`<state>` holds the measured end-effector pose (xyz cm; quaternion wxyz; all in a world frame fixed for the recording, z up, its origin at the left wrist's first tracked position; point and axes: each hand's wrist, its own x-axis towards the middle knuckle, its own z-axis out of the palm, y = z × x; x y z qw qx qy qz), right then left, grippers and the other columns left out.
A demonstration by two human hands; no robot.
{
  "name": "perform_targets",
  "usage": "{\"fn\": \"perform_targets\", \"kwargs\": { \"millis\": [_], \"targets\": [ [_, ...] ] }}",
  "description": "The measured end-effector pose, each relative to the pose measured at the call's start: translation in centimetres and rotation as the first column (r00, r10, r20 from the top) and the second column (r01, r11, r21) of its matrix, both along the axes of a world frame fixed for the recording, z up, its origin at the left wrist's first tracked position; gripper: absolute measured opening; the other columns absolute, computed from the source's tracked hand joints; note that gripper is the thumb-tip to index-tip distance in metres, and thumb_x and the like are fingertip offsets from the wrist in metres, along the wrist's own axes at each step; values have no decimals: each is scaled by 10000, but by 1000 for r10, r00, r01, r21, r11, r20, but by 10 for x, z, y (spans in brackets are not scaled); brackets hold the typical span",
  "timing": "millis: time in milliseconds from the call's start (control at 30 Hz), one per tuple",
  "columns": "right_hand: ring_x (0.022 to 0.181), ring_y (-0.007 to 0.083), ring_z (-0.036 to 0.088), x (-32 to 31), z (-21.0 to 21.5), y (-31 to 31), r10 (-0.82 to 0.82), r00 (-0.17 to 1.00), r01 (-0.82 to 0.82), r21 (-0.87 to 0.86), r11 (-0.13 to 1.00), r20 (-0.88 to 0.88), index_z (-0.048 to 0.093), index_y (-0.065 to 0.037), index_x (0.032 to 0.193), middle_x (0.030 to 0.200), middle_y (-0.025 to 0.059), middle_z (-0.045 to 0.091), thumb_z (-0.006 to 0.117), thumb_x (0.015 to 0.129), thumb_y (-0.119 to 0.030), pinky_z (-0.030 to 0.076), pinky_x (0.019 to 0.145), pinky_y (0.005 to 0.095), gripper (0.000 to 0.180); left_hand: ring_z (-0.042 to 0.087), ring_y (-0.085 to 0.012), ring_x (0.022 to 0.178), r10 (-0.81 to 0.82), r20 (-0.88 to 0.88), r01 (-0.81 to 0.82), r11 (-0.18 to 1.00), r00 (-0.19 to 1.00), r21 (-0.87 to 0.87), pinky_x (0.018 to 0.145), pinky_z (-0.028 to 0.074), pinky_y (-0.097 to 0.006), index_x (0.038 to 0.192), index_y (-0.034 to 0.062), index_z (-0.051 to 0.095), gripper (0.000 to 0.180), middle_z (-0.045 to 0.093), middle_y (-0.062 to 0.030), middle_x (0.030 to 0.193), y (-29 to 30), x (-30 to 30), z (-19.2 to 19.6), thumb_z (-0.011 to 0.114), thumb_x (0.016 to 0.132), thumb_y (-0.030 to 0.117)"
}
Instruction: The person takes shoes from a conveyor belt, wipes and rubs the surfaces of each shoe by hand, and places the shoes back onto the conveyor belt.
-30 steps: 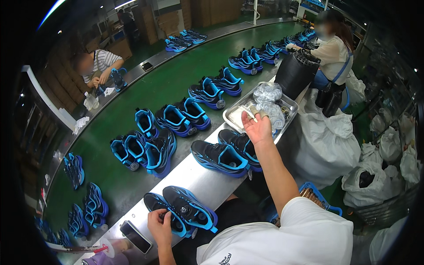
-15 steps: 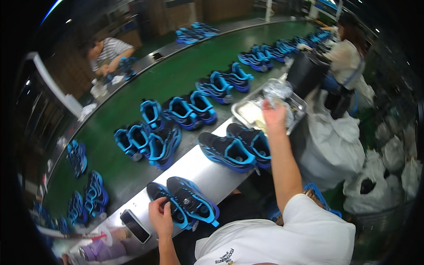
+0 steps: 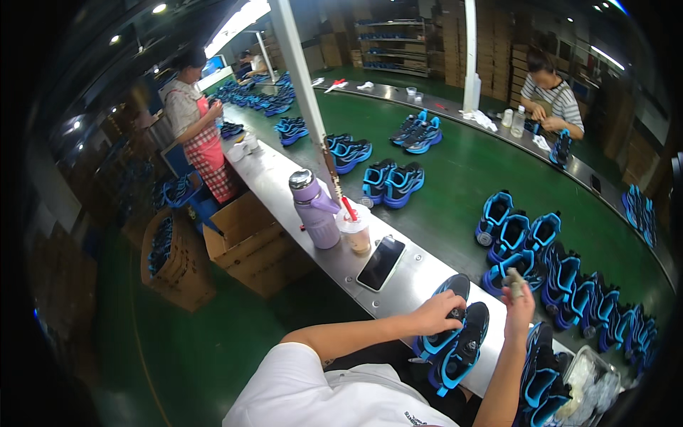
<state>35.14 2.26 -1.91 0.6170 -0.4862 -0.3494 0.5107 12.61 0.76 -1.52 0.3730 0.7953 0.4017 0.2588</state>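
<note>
A pair of black and blue sneakers lies in front of me on the metal ledge. My left hand is closed over the upper of the left sneaker, its fingers curled at the lacing area. The right sneaker rests close beside it, untouched. Raised just right of the pair, my right hand pinches a small crumpled beige wad; its material is too blurred to tell. Nearer the lower right, another pair of sneakers stands beside a metal tray of clear plastic and pale crumpled stuff.
Left along the ledge are a phone, a lidded drink cup and a purple bottle. Many sneakers stand on the green belt. A post rises by the bottle. Cardboard boxes sit at left. Co-workers stand across the belt and far left.
My view has swung left. My right hand has come from the tray to beside the sneakers, now with the beige wad in it. My left hand stays at the left sneaker.
</note>
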Motion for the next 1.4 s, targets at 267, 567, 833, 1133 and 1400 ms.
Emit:
{"fn": "perform_targets", "kwargs": {
  "millis": [267, 567, 833, 1133, 1400],
  "targets": [
    [894, 313, 584, -65, -50, 55, -253, 359, -278, 361, 890, 898, 683, -87, 1012, 919, 151, 632, 641, 753, -218, 437, 778, 437, 293, 559, -321, 898, -218, -72, 229, 902, 973, 367, 802, 464, -407, 874, 50, 653, 130, 598, -108, 890, 17, -5, -16, 651, 751, 94],
    [963, 350, 524, -106, -47, 50, -66, 497, -255, 218, 942, 865, 714, -145, 877, 969, 146, 584, 649, 781, -277, 415, 832, 434, 176, 575, -226, 820, 216, 68, -225, 952, 974, 209, 722, 466, -346, 936, 0, 623, 125, 616, -138, 1003, -21, -66, 8, 637, 848, 87],
    [837, 315, 566, -69, -2, 11, 439, 436, -747, 44, 663, 785, 729, -161, 1039, 833, 176, 575, 697, 726, -163, 453, 706, 380, 315, 588, -232, 962, 210, 332, 153, 586, 920, -796, 772, 483, -281, 1245, -43, 492, 378, 591, -154, 1161, -24, -66, -12, 518, 968, 212],
    [905, 328, 586, -93, 16, 5, 400, 329, -671, -87, 737, 856, 702, -135, 1012, 927, 152, 599, 690, 715, -284, 474, 758, 429, 333, 658, -297, 962, 512, 312, 61, 448, 800, -892, 496, 502, -217, 1205, -74, 507, 420, 593, -206, 1146, -25, -60, -3, 584, 930, 233],
    [825, 288, 633, -114, 32, 0, 256, 417, -422, -64, 904, 872, 709, -88, 923, 881, 110, 669, 742, 719, -263, 503, 739, 365, 271, 650, -277, 994, 472, 335, 154, 381, 816, -912, 584, 525, -261, 1101, -58, 555, 281, 577, -155, 1175, -17, -69, 22, 526, 967, 188]
  ]
}}
